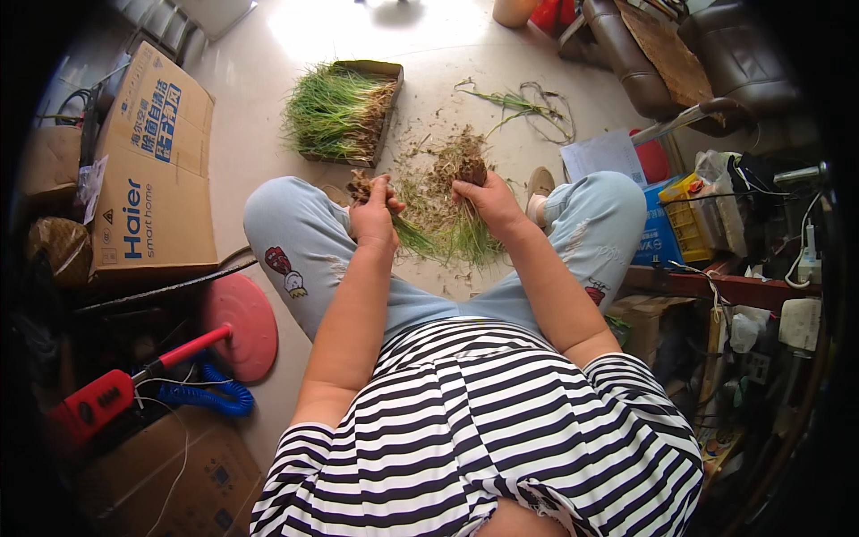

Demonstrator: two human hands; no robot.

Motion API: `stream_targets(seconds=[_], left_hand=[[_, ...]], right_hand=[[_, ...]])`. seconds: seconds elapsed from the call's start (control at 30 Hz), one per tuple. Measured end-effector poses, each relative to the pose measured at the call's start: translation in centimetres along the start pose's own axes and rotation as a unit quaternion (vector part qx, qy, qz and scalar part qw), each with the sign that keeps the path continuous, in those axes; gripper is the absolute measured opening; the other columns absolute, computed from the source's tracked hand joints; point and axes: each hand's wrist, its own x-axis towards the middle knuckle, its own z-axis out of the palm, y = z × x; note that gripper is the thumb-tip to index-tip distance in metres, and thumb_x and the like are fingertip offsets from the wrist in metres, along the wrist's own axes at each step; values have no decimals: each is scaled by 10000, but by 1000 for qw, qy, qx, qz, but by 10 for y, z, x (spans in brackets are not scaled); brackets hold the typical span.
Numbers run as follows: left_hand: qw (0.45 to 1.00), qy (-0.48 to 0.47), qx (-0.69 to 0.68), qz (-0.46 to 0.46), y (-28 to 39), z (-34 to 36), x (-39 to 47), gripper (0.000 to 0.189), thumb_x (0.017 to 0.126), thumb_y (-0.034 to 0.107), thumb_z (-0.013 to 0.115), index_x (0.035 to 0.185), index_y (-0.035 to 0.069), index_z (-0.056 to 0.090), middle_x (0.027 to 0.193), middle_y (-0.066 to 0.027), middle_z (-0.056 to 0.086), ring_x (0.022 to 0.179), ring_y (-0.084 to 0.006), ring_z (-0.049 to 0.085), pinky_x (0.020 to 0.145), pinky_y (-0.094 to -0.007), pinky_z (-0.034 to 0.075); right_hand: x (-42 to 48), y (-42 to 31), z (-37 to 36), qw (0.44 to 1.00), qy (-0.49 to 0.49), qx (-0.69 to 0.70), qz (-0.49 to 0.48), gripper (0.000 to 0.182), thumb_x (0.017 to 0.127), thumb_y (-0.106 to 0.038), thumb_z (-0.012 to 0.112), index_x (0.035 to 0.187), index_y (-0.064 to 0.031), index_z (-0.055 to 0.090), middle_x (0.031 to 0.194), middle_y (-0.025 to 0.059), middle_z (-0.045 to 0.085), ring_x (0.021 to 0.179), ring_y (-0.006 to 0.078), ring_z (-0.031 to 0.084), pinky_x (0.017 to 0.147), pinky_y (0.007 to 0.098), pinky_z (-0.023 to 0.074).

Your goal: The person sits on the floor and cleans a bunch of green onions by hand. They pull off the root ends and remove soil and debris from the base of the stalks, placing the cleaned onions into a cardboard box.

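Observation:
Between my knees, my left hand grips a small bunch of thin green plants, its brown, soil-covered root end up and its leaves hanging down to the right. My right hand is closed on a larger clump of the same kind, with dirty roots above the fingers and green leaves below. The two bunches are apart. Beyond my left hand, a shallow cardboard box holds many such plants, laid with leaves to the left and roots to the right.
Soil and plant scraps litter the floor between my feet. Loose green stalks and cord-like strands lie farther off. A Haier carton and a red round-based stand are at left. At right are a paper sheet, a yellow crate and a brown seat.

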Motion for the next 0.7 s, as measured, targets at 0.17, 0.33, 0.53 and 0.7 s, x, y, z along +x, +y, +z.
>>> stream_targets(seconds=[0.17, 0.33, 0.53, 0.7], left_hand=[[997, 48, 9, 52, 8, -8, 5, 138, 874, 156, 648, 941, 36, 640, 686, 21, 494, 487, -51, 391, 418, -210, 295], [981, -119, 114, 100, -3, 1, -7, 126, 841, 111, 682, 942, 40, 658, 674, 50, 525, 479, -31, 383, 424, -203, 278], [938, -228, 213, 149, -9, 6, -21, 140, 804, 111, 717, 903, 24, 671, 767, 26, 621, 659, -51, 508, 589, -221, 410], [914, -240, 281, 166, -8, 3, -22, 129, 779, 107, 733, 856, 31, 662, 782, -5, 644, 700, -65, 546, 636, -240, 450]], right_hand=[[-4, -20, -5, 997, 61, -21, -47, 79, 859, -105, 619, 859, -27, 610, 764, 23, 628, 710, 110, 565, 663, 253, 447], [-10, -16, -5, 999, 4, -38, -35, 93, 855, -112, 634, 891, -28, 621, 774, 20, 632, 693, 100, 562, 643, 245, 441], [-27, -13, 10, 996, -49, -77, -19, 101, 846, -111, 646, 926, -51, 632, 773, -1, 624, 681, 73, 538, 614, 219, 420], [-31, -18, 17, 992, -63, -111, -7, 91, 848, -107, 640, 911, -44, 621, 768, -12, 613, 670, 71, 528, 605, 223, 418]])
